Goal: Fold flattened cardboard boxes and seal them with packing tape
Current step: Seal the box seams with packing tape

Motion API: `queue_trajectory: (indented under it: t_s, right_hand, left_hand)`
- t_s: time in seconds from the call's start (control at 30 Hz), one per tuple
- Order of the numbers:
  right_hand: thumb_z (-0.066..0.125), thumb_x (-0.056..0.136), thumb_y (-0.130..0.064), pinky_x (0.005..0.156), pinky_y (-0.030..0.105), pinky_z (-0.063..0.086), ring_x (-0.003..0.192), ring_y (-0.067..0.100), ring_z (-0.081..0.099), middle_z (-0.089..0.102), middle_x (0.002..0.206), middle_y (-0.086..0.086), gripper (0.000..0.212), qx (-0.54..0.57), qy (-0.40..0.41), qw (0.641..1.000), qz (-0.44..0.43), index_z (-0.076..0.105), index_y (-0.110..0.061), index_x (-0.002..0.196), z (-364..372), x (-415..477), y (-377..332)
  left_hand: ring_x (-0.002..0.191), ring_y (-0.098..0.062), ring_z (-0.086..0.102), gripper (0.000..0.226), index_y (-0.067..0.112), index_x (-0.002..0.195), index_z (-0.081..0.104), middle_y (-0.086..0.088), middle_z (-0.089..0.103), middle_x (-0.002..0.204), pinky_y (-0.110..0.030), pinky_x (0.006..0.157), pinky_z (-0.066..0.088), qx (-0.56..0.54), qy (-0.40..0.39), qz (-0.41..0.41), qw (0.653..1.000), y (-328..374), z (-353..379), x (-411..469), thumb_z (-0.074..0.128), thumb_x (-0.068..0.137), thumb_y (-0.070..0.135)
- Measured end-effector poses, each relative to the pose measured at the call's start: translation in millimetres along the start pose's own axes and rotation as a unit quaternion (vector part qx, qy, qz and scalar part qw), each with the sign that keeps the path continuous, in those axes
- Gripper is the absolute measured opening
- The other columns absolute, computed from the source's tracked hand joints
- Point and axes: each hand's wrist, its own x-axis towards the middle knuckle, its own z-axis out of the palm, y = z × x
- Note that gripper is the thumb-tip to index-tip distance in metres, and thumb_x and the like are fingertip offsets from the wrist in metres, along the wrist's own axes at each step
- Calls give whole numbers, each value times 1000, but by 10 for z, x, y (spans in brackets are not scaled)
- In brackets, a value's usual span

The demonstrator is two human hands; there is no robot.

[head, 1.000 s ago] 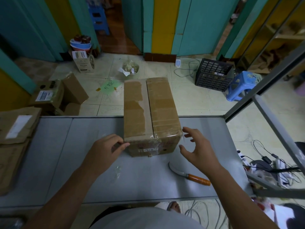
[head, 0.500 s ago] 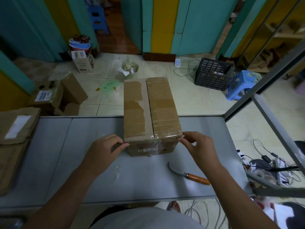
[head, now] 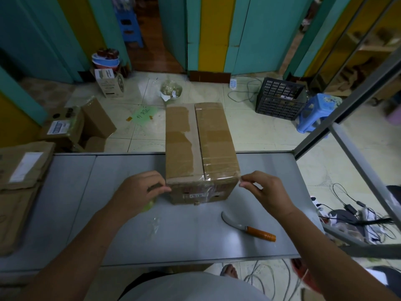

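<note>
Cardboard box (head: 201, 148), corner tape (head: 234, 178) in right hand (head: 265, 192)

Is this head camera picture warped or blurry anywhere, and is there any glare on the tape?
Head view: wide-angle warp leans the doors outward; light is dim and even; the tape on the box glints faintly; the knife looks sharp.
</note>
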Motion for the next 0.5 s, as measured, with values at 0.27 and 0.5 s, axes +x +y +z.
queue_trajectory:
  t_s: [0.27,0.5]
  right_hand:
    - [75,89,-49,80,14,52,93,1,66,70,99,-18,31,-25,-77,996,43,76,-26,108,-18,-2,-71]
    - [70,98,-21,73,16,50,82,5,65,68,87,-15,6,-17,-53,998,32,76,-22,97,73,7,-90]
  left_hand:
    - [85,-5,64,28,30,99,73,22,63,95,-38,72,57,-1,-57,-25,998,-58,-149,-38,60,95,55]
    - [83,-6,66,30,24,93,74,16,66,89,-34,73,55,-43,-25,-78,996,22,-88,-109,59,95,49]
